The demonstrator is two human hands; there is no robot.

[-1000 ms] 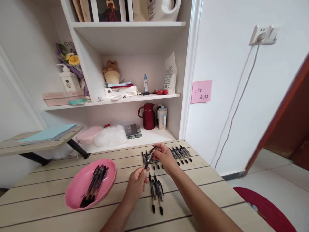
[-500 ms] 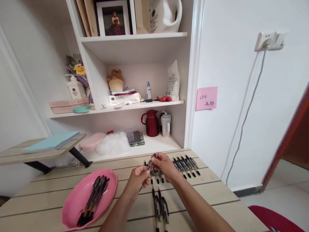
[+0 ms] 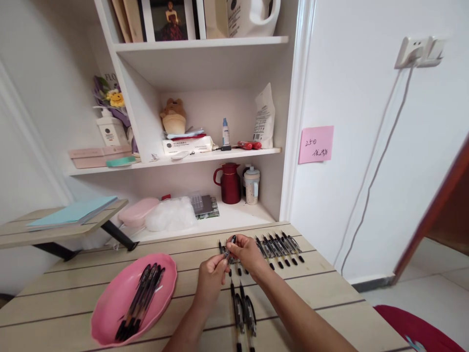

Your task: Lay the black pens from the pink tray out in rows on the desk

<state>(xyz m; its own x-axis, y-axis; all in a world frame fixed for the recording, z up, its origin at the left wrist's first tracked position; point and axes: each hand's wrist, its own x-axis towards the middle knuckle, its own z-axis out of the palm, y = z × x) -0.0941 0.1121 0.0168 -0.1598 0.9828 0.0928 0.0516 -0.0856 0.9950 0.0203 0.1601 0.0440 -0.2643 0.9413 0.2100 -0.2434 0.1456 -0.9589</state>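
My left hand [image 3: 210,276] and my right hand [image 3: 247,253] are close together over the table, both pinching one small clear-and-black pen [image 3: 229,247]. The right fingers are at its dark upper end, the left fingers at its lower end. Partly hidden behind the hands lies a group of pen parts [image 3: 239,270]. Right of them is a row of several black-tipped clear pens [image 3: 280,250], each with a refill beside or in it. Nearer me lie two more sets of pen parts [image 3: 244,313], with caps, side by side.
At left, a pink scalloped tray [image 3: 104,305] holds several dark pens [image 3: 141,303]. Behind the table [image 3: 198,244] stands a white shelf [image 3: 205,155] with a red jug [image 3: 230,185] and a cup [image 3: 251,186]. A raised stand [image 3: 110,215] bears blue paper [image 3: 73,213].
The pen's dark end now stands more upright between my fingers; my hands stay close together. The view has shifted slightly. The pens on the table and in the tray stay where they were.
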